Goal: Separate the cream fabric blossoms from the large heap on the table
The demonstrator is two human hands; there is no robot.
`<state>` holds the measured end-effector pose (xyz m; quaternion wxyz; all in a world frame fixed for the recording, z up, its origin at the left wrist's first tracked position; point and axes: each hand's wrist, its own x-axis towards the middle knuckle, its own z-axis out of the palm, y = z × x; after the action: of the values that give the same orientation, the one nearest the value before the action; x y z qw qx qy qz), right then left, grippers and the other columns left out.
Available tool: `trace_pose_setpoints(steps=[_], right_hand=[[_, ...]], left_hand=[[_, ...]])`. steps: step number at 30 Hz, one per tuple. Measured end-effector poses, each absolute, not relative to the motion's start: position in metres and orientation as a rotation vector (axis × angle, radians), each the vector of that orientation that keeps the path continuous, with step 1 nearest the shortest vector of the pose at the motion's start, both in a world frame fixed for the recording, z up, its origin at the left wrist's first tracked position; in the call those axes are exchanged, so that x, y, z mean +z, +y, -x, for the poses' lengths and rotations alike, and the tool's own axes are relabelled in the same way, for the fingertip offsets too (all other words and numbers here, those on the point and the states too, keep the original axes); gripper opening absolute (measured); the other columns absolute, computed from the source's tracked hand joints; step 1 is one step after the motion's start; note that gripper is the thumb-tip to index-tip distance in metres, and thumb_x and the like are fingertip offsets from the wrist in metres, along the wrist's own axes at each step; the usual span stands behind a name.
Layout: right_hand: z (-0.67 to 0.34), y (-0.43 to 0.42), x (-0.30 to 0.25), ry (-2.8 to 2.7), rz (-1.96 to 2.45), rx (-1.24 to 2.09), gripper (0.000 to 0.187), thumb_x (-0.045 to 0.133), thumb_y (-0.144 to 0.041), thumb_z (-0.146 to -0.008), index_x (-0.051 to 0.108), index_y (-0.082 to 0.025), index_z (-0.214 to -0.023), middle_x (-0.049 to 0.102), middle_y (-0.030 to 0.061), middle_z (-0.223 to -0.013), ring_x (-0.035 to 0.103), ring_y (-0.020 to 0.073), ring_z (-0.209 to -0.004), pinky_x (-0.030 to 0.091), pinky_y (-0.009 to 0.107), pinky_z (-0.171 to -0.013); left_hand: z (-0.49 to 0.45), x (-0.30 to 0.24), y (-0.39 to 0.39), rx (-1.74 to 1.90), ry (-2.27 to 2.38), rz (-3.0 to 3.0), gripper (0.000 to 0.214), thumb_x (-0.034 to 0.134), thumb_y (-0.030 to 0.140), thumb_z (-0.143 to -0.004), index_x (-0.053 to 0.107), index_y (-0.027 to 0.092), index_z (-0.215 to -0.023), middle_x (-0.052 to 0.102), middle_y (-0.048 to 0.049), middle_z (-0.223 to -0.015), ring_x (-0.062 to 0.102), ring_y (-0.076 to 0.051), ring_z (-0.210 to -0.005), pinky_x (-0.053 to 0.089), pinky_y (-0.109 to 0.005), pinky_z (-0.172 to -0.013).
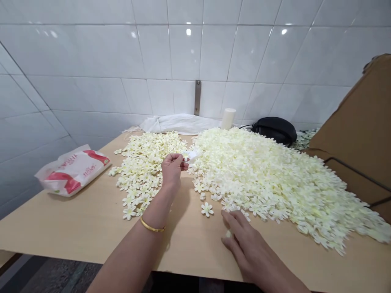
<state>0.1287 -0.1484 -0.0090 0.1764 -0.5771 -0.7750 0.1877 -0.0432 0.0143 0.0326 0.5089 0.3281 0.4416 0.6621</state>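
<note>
My left hand (173, 167), with a gold bangle on its wrist, is raised between two heaps of flowers. Its thumb and fingers pinch a small white flower (185, 157). Near the front edge of the table, my right hand (246, 242) is low over the top, thumb and forefinger apart. A small pale piece (228, 233) shows between them; whether it touches the fingers I cannot tell. The large heap of cream-white flowers (259, 171) spreads beyond my right hand. Left of my left hand lies the smaller heap (143, 162). One single flower (207, 209) sits face up between my hands.
A white and red plastic packet (75, 171) lies on the table (100, 219) at left. Along the tiled wall are a white cloth (180, 123), a cream cylinder (228, 119) and a black case (275, 129). A cardboard box (363, 134) stands at right.
</note>
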Motion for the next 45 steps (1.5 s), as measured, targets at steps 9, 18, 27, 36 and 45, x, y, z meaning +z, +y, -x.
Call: trace_pose_setpoints(steps=[9,18,27,36,45], right_hand=[[-0.068,-0.065,0.016,-2.187,1.553,0.383,0.016,0.039,-0.006,-0.075,0.051,-0.014,-0.082,0.049,0.0089,-0.087,0.05,0.0153,-0.068,0.038,0.026,-0.06],[-0.107,-0.021,0.02,-1.403,1.291,1.068,0.039,0.053,-0.051,-0.07,0.052,-0.013,-0.079,0.049,0.0025,-0.067,0.043,0.0116,-0.056,0.033,0.024,-0.05],[-0.117,-0.025,0.01,-1.424,1.313,0.738,0.033,0.047,-0.042,-0.075,0.039,-0.015,-0.057,0.034,-0.0037,-0.051,0.029,0.0082,-0.049,0.025,0.022,-0.047],[-0.112,-0.027,0.012,-1.43,1.252,0.755,0.043,0.045,-0.048,-0.078,0.032,-0.016,-0.054,0.028,-0.0045,-0.049,0.028,0.0076,-0.048,0.026,0.021,-0.047],[-0.13,-0.026,0.021,-1.579,1.416,0.259,0.029,0.04,-0.037,-0.083,0.056,-0.014,-0.074,0.049,0.0059,-0.073,0.045,0.017,-0.07,0.037,0.029,-0.064]], left_hand=[[0.045,0.027,0.013,1.528,1.005,-0.876,0.016,0.058,0.022,-0.057,0.045,0.013,-0.062,0.05,0.0035,-0.041,0.044,-0.005,-0.037,0.036,-0.016,-0.04],[0.021,0.017,-0.001,1.101,0.898,-1.226,0.022,0.058,0.031,-0.061,0.045,0.014,-0.063,0.047,0.0046,-0.043,0.034,-0.003,-0.034,0.027,-0.015,-0.036],[0.013,0.015,-0.014,0.99,0.886,-1.23,0.034,0.053,0.046,-0.072,0.047,0.013,-0.069,0.053,0.0001,-0.057,0.046,-0.006,-0.044,0.037,-0.019,-0.045],[0.005,0.013,-0.019,1.027,0.86,-1.161,0.029,0.059,0.038,-0.064,0.043,0.014,-0.057,0.048,0.0019,-0.049,0.041,-0.006,-0.041,0.034,-0.019,-0.044],[0.012,0.016,-0.011,1.049,0.979,-0.992,0.02,0.052,0.03,-0.065,0.04,0.016,-0.057,0.05,0.0015,-0.049,0.042,-0.007,-0.039,0.032,-0.019,-0.041]])
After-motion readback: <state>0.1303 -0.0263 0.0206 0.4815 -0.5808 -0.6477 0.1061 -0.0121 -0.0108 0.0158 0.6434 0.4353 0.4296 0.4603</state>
